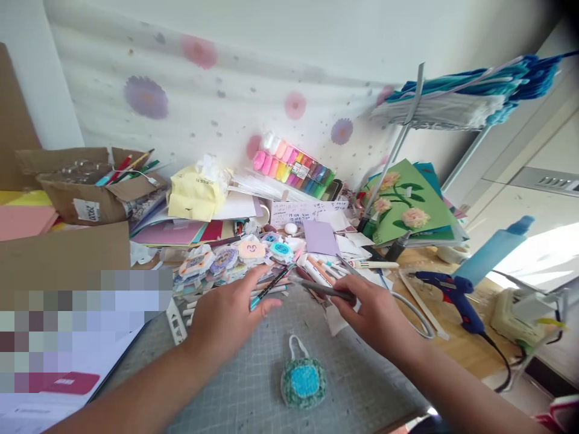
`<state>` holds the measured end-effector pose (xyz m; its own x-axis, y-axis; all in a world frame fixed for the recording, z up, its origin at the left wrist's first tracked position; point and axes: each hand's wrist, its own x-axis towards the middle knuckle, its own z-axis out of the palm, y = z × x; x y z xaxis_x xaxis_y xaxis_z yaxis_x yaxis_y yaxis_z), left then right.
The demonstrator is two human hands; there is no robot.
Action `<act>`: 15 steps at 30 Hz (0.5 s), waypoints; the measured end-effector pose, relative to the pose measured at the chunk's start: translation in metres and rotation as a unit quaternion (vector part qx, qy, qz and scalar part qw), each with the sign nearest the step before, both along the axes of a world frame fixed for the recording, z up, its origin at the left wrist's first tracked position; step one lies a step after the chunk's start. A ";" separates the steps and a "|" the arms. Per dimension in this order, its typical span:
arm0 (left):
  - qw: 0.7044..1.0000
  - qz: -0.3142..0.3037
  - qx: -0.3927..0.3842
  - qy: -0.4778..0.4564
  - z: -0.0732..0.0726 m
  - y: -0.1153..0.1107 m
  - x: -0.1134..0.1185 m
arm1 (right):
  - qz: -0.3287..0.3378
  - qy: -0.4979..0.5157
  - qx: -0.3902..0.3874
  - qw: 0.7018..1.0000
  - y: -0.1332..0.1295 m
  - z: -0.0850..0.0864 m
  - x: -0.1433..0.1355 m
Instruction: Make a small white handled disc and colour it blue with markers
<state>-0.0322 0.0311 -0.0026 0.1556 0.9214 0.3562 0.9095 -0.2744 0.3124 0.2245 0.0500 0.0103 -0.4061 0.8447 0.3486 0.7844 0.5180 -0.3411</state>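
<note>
My left hand (pixel 235 310) reaches over the cutting mat (pixel 217 392), thumb and index finger apart around the teal end of a dark pen (pixel 274 284); whether they touch it is unclear. My right hand (pixel 366 304) is closed on a dark grey tool (pixel 323 289), whose tip points left toward the pen. Its exact kind is hard to make out. Nearer me on the mat lies a round fuzzy green piece (pixel 303 383) with a bright blue centre and a white loop on top. Markers (pixel 319 271) and paper cutouts (pixel 251 249) lie beyond my hands.
A blue glue gun (pixel 456 298) with its cord lies at the right, near a blue bottle (pixel 495 250). At the back stand a coloured clay set (pixel 294 166) and a cardboard box (pixel 76 193). A pole holds blue pipe cleaners (pixel 470 90).
</note>
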 end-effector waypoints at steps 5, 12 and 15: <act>0.983 -0.169 0.071 -0.018 -0.015 -0.022 0.020 | 0.063 0.133 0.018 0.989 -0.034 -0.007 0.008; 0.967 -0.243 0.044 -0.067 -0.009 -0.032 0.029 | 0.046 0.372 -0.073 0.924 -0.055 -0.013 0.005; 0.965 -0.249 0.026 -0.080 -0.006 -0.034 0.030 | 0.053 0.483 -0.198 0.851 -0.060 -0.013 0.001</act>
<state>-0.0019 -0.0030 -0.0085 0.5140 0.7264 0.4562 0.6020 -0.6843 0.4114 0.2252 -0.0096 -0.0031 -0.1729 0.9504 0.2585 -0.0047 0.2617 -0.9651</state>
